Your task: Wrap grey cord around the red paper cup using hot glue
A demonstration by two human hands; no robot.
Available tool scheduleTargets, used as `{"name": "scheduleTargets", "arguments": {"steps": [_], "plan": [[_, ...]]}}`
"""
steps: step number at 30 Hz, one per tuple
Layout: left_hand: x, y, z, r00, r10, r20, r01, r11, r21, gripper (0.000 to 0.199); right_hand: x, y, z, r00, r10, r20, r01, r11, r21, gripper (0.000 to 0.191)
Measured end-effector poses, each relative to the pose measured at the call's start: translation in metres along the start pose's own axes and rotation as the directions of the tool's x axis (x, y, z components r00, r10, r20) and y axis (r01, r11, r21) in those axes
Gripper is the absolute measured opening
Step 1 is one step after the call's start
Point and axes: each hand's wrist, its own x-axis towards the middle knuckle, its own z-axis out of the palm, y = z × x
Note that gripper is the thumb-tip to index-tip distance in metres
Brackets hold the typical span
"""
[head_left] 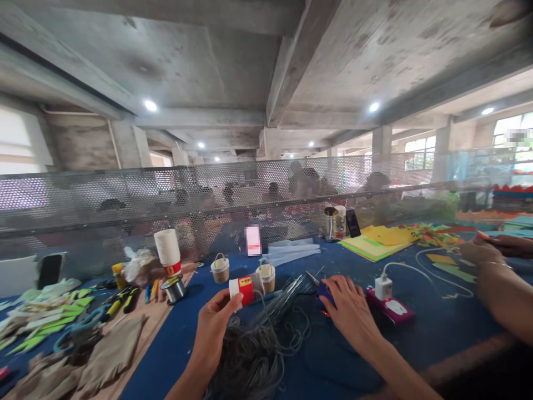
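My left hand point(216, 319) pinches a white paper cup point(245, 290) with a red label, tilted on its side above the blue table. Grey cord hangs by its mouth and leads toward a tangled grey cord bundle point(250, 355) below. My right hand point(348, 305) is wrapped over a blue glue gun point(321, 291), whose pointed metal tip faces away to the left; the palm hides most of its body. Behind the held cup stand two small cup baskets with handles, one on the left point(220, 270) and one partly covered point(266, 276). Clear glue sticks point(287, 297) lie between my hands.
A purple power strip point(391, 308) with a white charger point(383, 288) sits right of my right hand. Stacked paper cups point(167, 250) and a wire spool point(174, 290) stand left. A co-worker's hands point(487, 253) are at far right. A perforated metal screen point(125, 205) runs behind.
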Motion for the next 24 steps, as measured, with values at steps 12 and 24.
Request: {"name": "scheduleTargets", "arguments": {"steps": [12, 24], "plan": [[-0.009, 0.016, 0.004, 0.999, 0.048, -0.007, -0.047, 0.991, 0.123, 0.031, 0.023, -0.106, 0.024, 0.893, -0.202, 0.403, -0.259, 0.5, 0.826, 0.015], [-0.014, 0.024, 0.013, 0.999, -0.016, 0.05, 0.006, 0.983, 0.183, 0.034, 0.051, -0.114, -0.009, 0.963, -0.26, -0.074, 0.241, 0.702, 0.67, 0.009]]}}
